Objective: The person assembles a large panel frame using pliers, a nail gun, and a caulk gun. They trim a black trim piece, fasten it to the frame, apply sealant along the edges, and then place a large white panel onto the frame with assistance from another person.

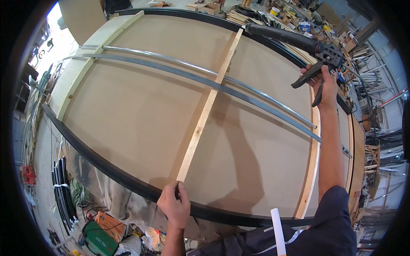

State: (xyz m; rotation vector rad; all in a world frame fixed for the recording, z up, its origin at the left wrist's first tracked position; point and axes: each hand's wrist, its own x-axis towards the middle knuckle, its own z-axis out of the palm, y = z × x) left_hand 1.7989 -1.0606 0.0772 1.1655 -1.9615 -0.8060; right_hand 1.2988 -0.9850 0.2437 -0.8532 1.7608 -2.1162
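The left hand point(174, 205) is curled at the black frame's point(102, 162) near edge, fingertips covering the wooden batten's point(203, 121) lower end; whether it pinches anything I cannot tell. Rightward, above the frame's far edge, the dark caulking gun point(299, 40) is grasped by the right hand point(326, 87), its handle partly hidden by the fingers.

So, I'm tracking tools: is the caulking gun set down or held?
Held: the right hand grips the caulking gun at its handle end, tip near the far end of the middle slat. Contact there: cannot tell.
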